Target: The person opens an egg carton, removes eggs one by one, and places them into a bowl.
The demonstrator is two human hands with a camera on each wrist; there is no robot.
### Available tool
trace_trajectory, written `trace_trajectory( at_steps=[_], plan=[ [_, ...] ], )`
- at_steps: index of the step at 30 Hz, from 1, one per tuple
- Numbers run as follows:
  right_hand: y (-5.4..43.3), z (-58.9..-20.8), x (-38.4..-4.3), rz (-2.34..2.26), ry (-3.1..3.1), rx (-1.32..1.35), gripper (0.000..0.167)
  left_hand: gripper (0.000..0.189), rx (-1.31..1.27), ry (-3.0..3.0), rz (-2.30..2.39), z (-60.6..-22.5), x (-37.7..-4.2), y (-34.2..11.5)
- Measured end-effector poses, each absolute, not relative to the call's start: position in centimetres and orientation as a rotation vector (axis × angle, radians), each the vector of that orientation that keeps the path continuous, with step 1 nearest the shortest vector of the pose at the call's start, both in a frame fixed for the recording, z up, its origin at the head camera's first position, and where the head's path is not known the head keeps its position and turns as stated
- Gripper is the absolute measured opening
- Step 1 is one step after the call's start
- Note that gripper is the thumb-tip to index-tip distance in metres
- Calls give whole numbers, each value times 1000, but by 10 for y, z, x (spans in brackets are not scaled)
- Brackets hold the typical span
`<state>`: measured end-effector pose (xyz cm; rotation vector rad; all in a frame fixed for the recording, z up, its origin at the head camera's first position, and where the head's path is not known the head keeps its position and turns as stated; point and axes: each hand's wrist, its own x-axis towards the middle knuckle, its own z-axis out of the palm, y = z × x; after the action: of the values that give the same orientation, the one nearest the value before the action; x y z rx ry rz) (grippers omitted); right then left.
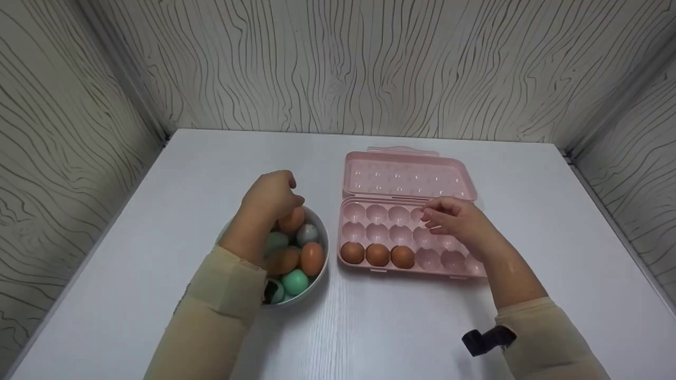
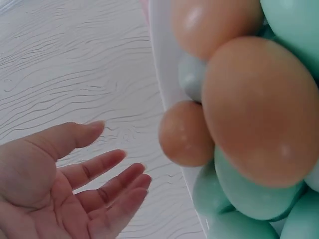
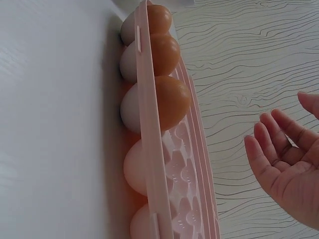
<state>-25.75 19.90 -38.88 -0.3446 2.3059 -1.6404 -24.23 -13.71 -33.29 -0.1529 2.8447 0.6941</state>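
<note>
My left hand [image 1: 269,198] hovers over the far-left side of a white bowl [image 1: 322,235], its forearm covering part of it. In the left wrist view the fingers [image 2: 107,191] are loosely spread with nothing in them. Brown eggs [image 1: 312,258], green eggs [image 1: 295,282] and a pale grey egg [image 1: 307,234] fill the bowl. Above the right part of a pink egg carton [image 1: 376,233] hangs my right hand [image 1: 459,221], fingers slightly bent and holding nothing. Three brown eggs [image 1: 377,255] sit side by side at the left of the carton's front row.
The carton's lid [image 1: 412,177] lies folded back toward the rear of the white table [image 1: 338,338]. Wood-patterned panels [image 1: 338,68] enclose the table at the back and both sides. A small black device [image 1: 488,340] sticks out from the right sleeve.
</note>
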Motion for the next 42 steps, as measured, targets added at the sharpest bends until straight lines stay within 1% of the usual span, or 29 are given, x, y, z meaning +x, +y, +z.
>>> trace_trajectory(
  at_steps=[7, 17, 22, 28, 31, 35, 38, 42],
  plan=[
    [217, -393, -264, -1594, 2410, -264, 37, 39, -132, 2833, 800, -330, -236, -120],
    [247, -397, -266, -1517, 2586, -80, 41, 38, 6, 2921, 824, -331, -231, -97],
    [261, -403, -268, -1370, 2705, 34, 41, 38, 30, 2907, 846, -333, -230, -89],
    [278, -414, -271, -1086, 2873, 127, 36, 38, 44, 2883, 867, -336, -228, -81],
    [284, -420, -272, -963, 2926, 143, 38, 38, 21, 2854, 854, -337, -228, -77],
    [289, -429, -273, -910, 2862, 195, 43, 37, 9, 2833, 841, -339, -228, -69],
    [290, -435, -274, -856, 2824, 204, 38, 35, 56, 2831, 885, -342, -229, -62],
    [292, -438, -275, -813, 2802, 202, 25, 34, 113, 2823, 908, -348, -229, -50]
  ],
)
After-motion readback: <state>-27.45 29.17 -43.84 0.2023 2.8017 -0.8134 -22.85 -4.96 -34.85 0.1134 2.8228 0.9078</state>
